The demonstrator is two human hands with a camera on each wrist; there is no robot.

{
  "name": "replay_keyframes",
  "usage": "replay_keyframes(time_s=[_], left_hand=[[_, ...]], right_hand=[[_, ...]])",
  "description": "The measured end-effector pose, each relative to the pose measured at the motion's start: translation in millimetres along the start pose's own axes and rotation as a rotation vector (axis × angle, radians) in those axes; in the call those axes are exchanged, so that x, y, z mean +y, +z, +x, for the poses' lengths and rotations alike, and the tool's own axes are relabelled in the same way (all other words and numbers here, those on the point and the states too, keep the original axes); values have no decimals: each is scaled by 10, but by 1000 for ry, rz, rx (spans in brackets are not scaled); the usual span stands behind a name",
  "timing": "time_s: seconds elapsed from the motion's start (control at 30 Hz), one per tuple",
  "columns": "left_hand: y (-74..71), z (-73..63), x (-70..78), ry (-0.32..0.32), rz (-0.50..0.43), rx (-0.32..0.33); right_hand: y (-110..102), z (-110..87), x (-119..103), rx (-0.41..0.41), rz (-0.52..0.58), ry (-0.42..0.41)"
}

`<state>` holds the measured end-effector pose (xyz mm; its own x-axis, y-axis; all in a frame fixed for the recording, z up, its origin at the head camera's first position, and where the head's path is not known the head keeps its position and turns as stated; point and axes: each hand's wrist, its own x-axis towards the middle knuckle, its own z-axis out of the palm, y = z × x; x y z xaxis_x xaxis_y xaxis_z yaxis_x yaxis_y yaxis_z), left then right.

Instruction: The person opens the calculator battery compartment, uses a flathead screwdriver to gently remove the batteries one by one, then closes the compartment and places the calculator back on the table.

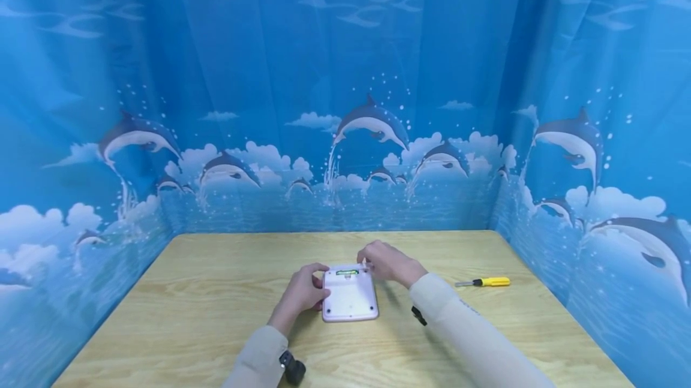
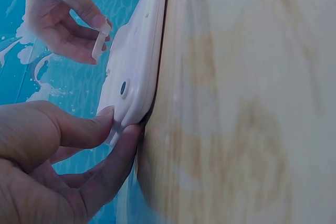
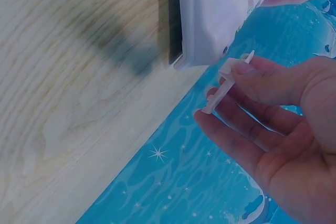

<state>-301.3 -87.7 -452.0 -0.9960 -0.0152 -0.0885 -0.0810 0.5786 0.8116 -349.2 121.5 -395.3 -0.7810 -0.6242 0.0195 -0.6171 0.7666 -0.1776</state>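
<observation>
A flat, pale pinkish-white device (image 1: 349,301), perhaps a calculator, lies back side up on the table, with dark round spots near its corners. In a slot near its far edge sits a green battery (image 1: 347,272). My left hand (image 1: 303,291) grips the device's left edge, thumb on top and fingers at the side. Just off the far right corner, my right hand (image 1: 384,261) pinches a small white battery cover (image 3: 227,85) between thumb and fingers. The cover is held apart from the device in the right wrist view.
A screwdriver (image 1: 492,282) with a yellow handle lies to the right on the wooden table (image 1: 227,292), beyond my right forearm. Blue curtains (image 1: 302,46) printed with dolphins stand around the table's back and sides.
</observation>
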Motion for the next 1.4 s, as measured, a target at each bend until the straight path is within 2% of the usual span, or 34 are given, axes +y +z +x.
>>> replay_keyframes(time_s=[0.37,0.77,1.4], left_hand=[[17,18,-7,-13,-3,13],[13,2,1,-6,-4,12],[10,-11,18,-6,4,13]], right_hand=[[15,-39,81,19,37,22],[-1,-42,122,-7,47,86],[-44,-82,299,2,59,68]])
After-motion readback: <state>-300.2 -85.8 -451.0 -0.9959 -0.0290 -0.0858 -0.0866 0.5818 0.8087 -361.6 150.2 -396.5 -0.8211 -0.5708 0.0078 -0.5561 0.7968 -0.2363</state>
